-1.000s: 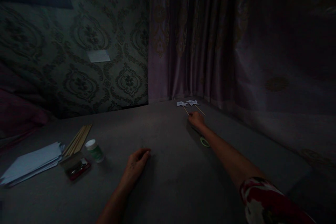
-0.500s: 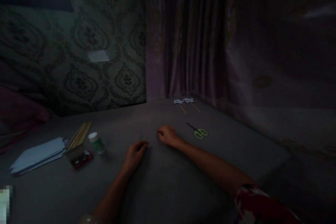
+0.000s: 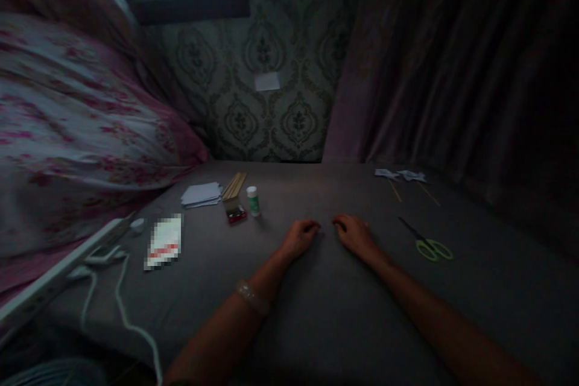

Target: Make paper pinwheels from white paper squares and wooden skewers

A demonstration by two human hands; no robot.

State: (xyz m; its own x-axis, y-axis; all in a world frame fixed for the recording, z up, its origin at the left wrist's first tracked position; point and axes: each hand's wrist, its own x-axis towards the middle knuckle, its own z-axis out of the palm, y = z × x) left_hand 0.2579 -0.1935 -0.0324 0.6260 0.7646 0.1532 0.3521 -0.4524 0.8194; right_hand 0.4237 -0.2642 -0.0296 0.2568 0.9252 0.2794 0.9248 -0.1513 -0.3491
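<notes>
My left hand (image 3: 300, 237) rests on the grey cloth, a clear bracelet (image 3: 251, 297) round its wrist. Its fingers curl loosely, the thumb apart from them, and I see nothing held. Across a small gap lies my right hand (image 3: 355, 233), likewise loosely bent and holding nothing visible. To its right are scissors (image 3: 425, 242) with green handles. Farther back lie two white paper pinwheels (image 3: 387, 174) on thin sticks. Left of my left hand stands a white bottle (image 3: 253, 201) with a green label, beside a small red box (image 3: 235, 213) of dark contents.
Wooden sticks (image 3: 234, 185) and a stack of white paper (image 3: 201, 194) lie at the back left. A blurred-out packet (image 3: 164, 242), a white cap (image 3: 137, 225) and a white cable (image 3: 120, 295) are nearer. Floral fabric (image 3: 90, 114) hangs at the left; a curtain (image 3: 407, 72) borders the right.
The view has swung left, bringing the barred window, floral fabric, packet and cable into sight. Both hands stay on the cloth near each other. The laid-out objects keep their places.
</notes>
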